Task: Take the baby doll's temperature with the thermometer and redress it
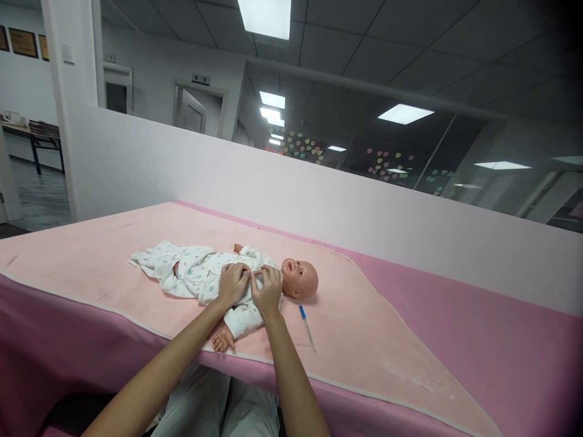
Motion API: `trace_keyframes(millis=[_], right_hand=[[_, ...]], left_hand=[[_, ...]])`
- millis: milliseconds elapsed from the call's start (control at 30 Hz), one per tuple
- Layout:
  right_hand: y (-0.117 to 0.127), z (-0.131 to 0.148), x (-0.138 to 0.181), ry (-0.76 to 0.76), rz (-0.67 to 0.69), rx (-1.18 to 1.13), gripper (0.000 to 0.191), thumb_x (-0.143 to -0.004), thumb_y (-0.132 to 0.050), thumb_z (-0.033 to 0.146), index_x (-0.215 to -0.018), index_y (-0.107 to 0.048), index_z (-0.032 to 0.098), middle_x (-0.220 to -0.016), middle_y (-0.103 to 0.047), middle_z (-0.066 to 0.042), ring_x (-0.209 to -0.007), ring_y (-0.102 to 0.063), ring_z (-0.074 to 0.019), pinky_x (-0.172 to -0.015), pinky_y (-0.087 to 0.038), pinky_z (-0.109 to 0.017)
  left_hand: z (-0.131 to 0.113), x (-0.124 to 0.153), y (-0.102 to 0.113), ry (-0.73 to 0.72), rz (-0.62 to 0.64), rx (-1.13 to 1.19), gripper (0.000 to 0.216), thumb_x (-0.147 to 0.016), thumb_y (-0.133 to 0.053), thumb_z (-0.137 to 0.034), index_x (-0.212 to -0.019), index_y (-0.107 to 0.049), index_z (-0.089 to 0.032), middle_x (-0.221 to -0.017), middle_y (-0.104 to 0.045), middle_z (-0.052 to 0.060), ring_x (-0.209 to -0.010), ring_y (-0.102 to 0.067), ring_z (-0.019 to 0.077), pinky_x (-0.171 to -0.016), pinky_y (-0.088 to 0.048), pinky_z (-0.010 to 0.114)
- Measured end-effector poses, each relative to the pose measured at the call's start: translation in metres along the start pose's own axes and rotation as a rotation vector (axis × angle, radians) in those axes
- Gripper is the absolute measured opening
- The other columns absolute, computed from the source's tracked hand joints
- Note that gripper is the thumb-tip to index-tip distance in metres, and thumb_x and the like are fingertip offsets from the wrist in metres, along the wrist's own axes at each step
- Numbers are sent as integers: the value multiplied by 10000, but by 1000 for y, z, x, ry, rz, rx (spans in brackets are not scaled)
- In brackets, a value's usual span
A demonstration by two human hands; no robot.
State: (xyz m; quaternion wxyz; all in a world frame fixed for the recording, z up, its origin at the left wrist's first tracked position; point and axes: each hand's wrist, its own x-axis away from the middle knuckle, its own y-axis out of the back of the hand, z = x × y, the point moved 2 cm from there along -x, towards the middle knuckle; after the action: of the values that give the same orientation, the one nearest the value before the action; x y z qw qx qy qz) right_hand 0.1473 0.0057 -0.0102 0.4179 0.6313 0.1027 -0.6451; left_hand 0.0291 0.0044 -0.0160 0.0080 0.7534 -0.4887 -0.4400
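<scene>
A baby doll (pixel 300 280) lies on its back on the pink mat, its head toward the right. It wears white clothes (pixel 186 267) with a small coloured print. Over the doll's chest, my left hand (pixel 234 283) is closed with bent fingers at the front of the clothes. Close beside it, my right hand (pixel 268 290) pinches the same cloth, fingertips nearly meeting the left ones. The exact bit of cloth between the fingers is hidden. One doll hand (pixel 223 338) lies palm up near the mat's front edge.
A slim clear stick with a blue end (pixel 307 328) lies right of the doll, below its head. The light pink mat (pixel 364 340) covers a darker pink table cover (pixel 478 328). Behind it runs a low white wall (pixel 319 200) with glass above.
</scene>
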Motion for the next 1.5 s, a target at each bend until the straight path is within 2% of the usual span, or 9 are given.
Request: trace_keyframes(millis=[300,533,733,933,1167,1333,1433,1500], right_hand=[[-2,1,1,91,4,38,88,-821,-486,199,-792,-569,190,-933,-572,-61,-914,-477,-182,-838,-333,-344],[-5,-2,2,58,-2,38,124,-852,-434,183,-833,-557,181,-888,-581,-55,-864,-485,-164,-804,-339,-324],[-2,1,1,78,-2,26,93,-821,-509,252,-802,-558,175,-885,-574,-56,-856,-481,-173,-794,-343,-327],[-5,1,2,113,28,62,115,-854,-468,234,-815,-563,182,-885,-578,-52,-862,-475,-168,-820,-330,-334],[-7,0,2,102,61,57,159,-873,-425,200,-842,-581,183,-880,-592,-50,-868,-480,-167,-824,-332,-329],[-8,0,1,113,110,27,191,-851,-404,138,-953,-560,182,-993,-603,-46,-980,-484,-162,-944,-286,-349],[-7,0,1,118,144,12,219,-828,-401,114,-977,-545,185,-970,-606,-35,-986,-489,-155,-993,-247,-358],[-6,1,0,115,152,12,213,-820,-405,121,-966,-546,185,-931,-602,-34,-948,-496,-156,-997,-249,-361]], left_hand=[[6,-3,0,49,7,112,230,-819,-414,-324,-729,-588,-204,-772,-654,-15,-778,-563,165,-842,-342,342],[9,-4,1,41,14,199,212,-794,-438,-314,-771,-618,-206,-765,-660,-12,-759,-575,156,-793,-406,302],[10,-4,1,100,20,289,201,-779,-457,-290,-848,-620,-193,-775,-664,9,-767,-598,165,-795,-429,309],[13,-4,-1,59,14,318,182,-787,-462,-290,-808,-617,-197,-767,-663,1,-745,-598,156,-789,-429,300],[6,-3,3,-18,36,222,182,-819,-435,-288,-833,-596,-204,-795,-653,-1,-769,-580,159,-815,-407,319],[-4,5,12,-154,39,40,206,-830,-409,-225,-975,-556,-221,-855,-642,4,-846,-556,176,-854,-356,349],[0,9,22,-261,63,-88,241,-819,-418,-202,-1027,-541,-209,-949,-630,32,-903,-541,192,-861,-342,357],[9,9,32,-274,50,-141,224,-822,-415,-195,-1002,-549,-202,-971,-628,35,-919,-535,191,-854,-340,352]])
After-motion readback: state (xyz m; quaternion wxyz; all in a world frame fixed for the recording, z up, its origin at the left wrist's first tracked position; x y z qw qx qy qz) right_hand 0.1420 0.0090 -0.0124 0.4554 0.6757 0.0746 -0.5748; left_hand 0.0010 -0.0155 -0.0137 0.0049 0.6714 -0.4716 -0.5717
